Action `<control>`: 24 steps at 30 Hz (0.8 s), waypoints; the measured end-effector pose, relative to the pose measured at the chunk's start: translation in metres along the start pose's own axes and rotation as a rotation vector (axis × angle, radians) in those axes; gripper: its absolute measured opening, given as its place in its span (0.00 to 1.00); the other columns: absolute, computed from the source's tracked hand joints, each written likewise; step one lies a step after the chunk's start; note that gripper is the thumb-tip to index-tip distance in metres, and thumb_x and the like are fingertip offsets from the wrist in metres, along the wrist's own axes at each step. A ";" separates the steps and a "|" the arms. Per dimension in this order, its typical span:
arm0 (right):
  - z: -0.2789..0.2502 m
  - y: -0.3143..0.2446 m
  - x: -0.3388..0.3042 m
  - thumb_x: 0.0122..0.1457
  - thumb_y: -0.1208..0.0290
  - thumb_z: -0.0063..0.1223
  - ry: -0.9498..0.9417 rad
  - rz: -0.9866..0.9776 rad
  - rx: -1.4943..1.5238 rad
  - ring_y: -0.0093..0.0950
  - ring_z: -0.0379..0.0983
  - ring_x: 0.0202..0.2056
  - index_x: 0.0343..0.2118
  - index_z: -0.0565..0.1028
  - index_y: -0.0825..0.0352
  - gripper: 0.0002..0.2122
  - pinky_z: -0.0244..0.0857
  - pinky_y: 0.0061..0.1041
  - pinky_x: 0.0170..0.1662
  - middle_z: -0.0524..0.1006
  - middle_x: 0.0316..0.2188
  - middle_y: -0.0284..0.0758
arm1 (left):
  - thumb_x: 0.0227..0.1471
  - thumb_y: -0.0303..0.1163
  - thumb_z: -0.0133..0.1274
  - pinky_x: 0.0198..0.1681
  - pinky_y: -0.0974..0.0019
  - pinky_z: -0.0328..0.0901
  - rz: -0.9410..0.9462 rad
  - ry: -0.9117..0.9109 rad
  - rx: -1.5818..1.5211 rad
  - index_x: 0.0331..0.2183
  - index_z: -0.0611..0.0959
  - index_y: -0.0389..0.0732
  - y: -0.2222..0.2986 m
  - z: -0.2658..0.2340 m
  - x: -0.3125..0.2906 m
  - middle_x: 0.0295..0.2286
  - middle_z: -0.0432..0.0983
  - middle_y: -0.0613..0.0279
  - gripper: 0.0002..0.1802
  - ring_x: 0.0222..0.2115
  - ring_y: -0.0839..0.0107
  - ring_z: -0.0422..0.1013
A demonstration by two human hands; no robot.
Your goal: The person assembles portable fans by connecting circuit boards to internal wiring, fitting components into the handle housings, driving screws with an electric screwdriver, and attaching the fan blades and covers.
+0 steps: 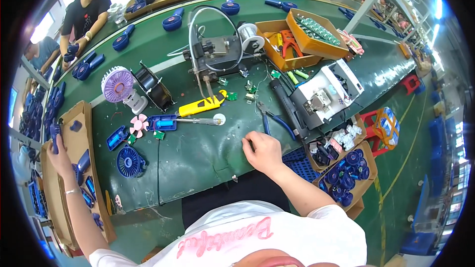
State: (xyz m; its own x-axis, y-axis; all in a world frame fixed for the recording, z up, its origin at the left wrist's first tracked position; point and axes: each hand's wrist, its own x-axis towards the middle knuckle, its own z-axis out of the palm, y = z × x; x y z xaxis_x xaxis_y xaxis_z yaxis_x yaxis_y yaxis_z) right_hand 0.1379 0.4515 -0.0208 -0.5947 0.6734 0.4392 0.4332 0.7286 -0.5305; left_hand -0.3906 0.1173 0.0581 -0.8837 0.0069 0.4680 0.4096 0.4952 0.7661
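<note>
My left hand is stretched far out to the left over a long cardboard box, shut on a blue fan part. More blue parts lie in that box. My right hand rests on the green bench near its front edge, fingers curled; whether it pinches something small I cannot tell. Blue-handled pliers lie just beyond it. Further left on the bench are a blue fan grille, a pink fan blade, a blue housing and a yellow box cutter.
A soldering fixture with a wire spool stands mid-bench, a purple fan to its left, a white machine to its right. Boxes of blue parts sit at my right. Other people work across the bench.
</note>
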 end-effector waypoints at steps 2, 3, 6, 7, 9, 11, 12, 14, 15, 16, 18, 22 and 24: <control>0.001 0.003 0.000 0.51 0.72 0.56 0.008 -0.021 0.020 0.37 0.73 0.23 0.23 0.70 0.65 0.06 0.66 0.34 0.26 0.73 0.19 0.37 | 0.51 0.48 0.58 0.41 0.72 0.67 0.021 0.093 -0.076 0.49 0.70 0.30 0.035 -0.015 -0.014 0.41 0.72 0.53 0.34 0.35 0.71 0.72; 0.000 0.005 0.001 0.51 0.72 0.56 0.017 -0.017 0.026 0.37 0.73 0.23 0.23 0.70 0.65 0.06 0.66 0.34 0.26 0.73 0.19 0.37 | 0.52 0.47 0.57 0.42 0.72 0.68 0.027 0.104 -0.169 0.49 0.70 0.31 0.041 -0.018 -0.021 0.42 0.71 0.53 0.33 0.36 0.70 0.72; -0.001 0.007 0.000 0.51 0.73 0.56 0.039 -0.053 0.056 0.36 0.73 0.22 0.24 0.70 0.65 0.06 0.66 0.33 0.25 0.74 0.20 0.36 | 0.57 0.42 0.52 0.49 0.68 0.65 0.060 0.101 -0.334 0.52 0.66 0.33 0.099 -0.043 -0.076 0.46 0.69 0.51 0.28 0.42 0.67 0.71; -0.001 0.006 -0.001 0.50 0.74 0.56 0.088 -0.056 0.119 0.35 0.72 0.21 0.24 0.71 0.66 0.05 0.65 0.31 0.24 0.74 0.20 0.36 | 0.58 0.41 0.51 0.52 0.67 0.64 0.116 0.096 -0.401 0.53 0.65 0.34 0.115 -0.048 -0.097 0.47 0.68 0.51 0.28 0.44 0.65 0.71; -0.004 0.009 -0.005 0.50 0.78 0.57 0.171 -0.079 0.230 0.31 0.71 0.18 0.25 0.72 0.66 0.04 0.63 0.27 0.22 0.73 0.19 0.35 | 0.60 0.39 0.45 0.58 0.61 0.58 0.192 0.054 -0.460 0.54 0.63 0.34 0.149 -0.057 -0.138 0.48 0.67 0.50 0.26 0.50 0.61 0.67; -0.009 0.008 -0.011 0.51 0.78 0.57 0.194 -0.055 0.301 0.29 0.70 0.17 0.25 0.72 0.67 0.04 0.63 0.25 0.22 0.73 0.18 0.34 | 0.60 0.41 0.42 0.60 0.56 0.55 0.217 -0.013 -0.596 0.55 0.63 0.34 0.177 -0.064 -0.176 0.50 0.66 0.48 0.27 0.53 0.57 0.64; -0.011 0.007 -0.014 0.51 0.79 0.57 0.221 -0.029 0.365 0.28 0.69 0.17 0.25 0.73 0.67 0.04 0.62 0.24 0.22 0.72 0.18 0.34 | 0.60 0.43 0.42 0.61 0.56 0.55 0.118 -0.118 -0.818 0.55 0.64 0.34 0.174 -0.067 -0.188 0.51 0.65 0.48 0.28 0.53 0.56 0.64; -0.022 -0.008 -0.013 0.52 0.80 0.56 0.179 0.016 0.508 0.23 0.70 0.20 0.28 0.74 0.69 0.03 0.63 0.20 0.24 0.73 0.21 0.33 | 0.58 0.48 0.44 0.59 0.56 0.57 0.001 -0.363 -1.102 0.56 0.65 0.34 0.172 -0.070 -0.218 0.54 0.63 0.46 0.32 0.54 0.53 0.63; -0.032 -0.020 -0.011 0.52 0.81 0.56 0.149 0.007 0.584 0.21 0.71 0.22 0.30 0.75 0.70 0.03 0.64 0.19 0.27 0.74 0.23 0.33 | 0.57 0.48 0.44 0.59 0.56 0.58 -0.031 -0.530 -1.247 0.56 0.64 0.34 0.175 -0.066 -0.231 0.55 0.62 0.45 0.33 0.54 0.53 0.63; -0.043 -0.028 -0.012 0.54 0.77 0.56 -0.019 -0.002 0.671 0.25 0.73 0.31 0.36 0.74 0.71 0.07 0.67 0.21 0.36 0.75 0.31 0.37 | 0.56 0.48 0.45 0.58 0.55 0.58 -0.076 -0.706 -1.394 0.57 0.64 0.34 0.177 -0.056 -0.244 0.55 0.61 0.45 0.35 0.55 0.53 0.62; -0.050 -0.048 -0.009 0.56 0.73 0.55 -0.176 -0.097 0.866 0.29 0.72 0.40 0.41 0.73 0.73 0.12 0.65 0.25 0.45 0.74 0.38 0.40 | 0.54 0.46 0.47 0.58 0.51 0.56 -0.328 -0.571 -1.512 0.58 0.62 0.32 0.201 -0.027 -0.281 0.56 0.60 0.46 0.37 0.57 0.52 0.59; -0.058 -0.074 -0.017 0.52 0.67 0.61 -0.484 -0.008 0.832 0.32 0.72 0.41 0.49 0.66 0.72 0.24 0.65 0.28 0.47 0.73 0.38 0.41 | 0.53 0.52 0.44 0.57 0.46 0.55 -0.447 -0.759 -1.748 0.57 0.65 0.39 0.216 0.029 -0.329 0.58 0.59 0.51 0.36 0.57 0.52 0.59; -0.036 -0.072 -0.032 0.50 0.73 0.63 -0.405 0.101 1.096 0.25 0.73 0.38 0.49 0.67 0.72 0.24 0.67 0.25 0.43 0.76 0.36 0.37 | 0.51 0.54 0.47 0.55 0.53 0.56 -0.651 -0.856 -1.846 0.57 0.67 0.47 0.219 0.047 -0.350 0.58 0.61 0.60 0.35 0.57 0.59 0.57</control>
State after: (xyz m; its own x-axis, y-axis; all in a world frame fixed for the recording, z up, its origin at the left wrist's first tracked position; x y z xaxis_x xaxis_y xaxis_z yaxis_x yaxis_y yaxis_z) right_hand 0.1503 0.3821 0.0296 -0.8486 0.4892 0.2016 -0.2069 0.0439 -0.9774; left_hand -0.0024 0.2643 0.0417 -0.5959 0.7852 0.1688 -0.6928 -0.6088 0.3864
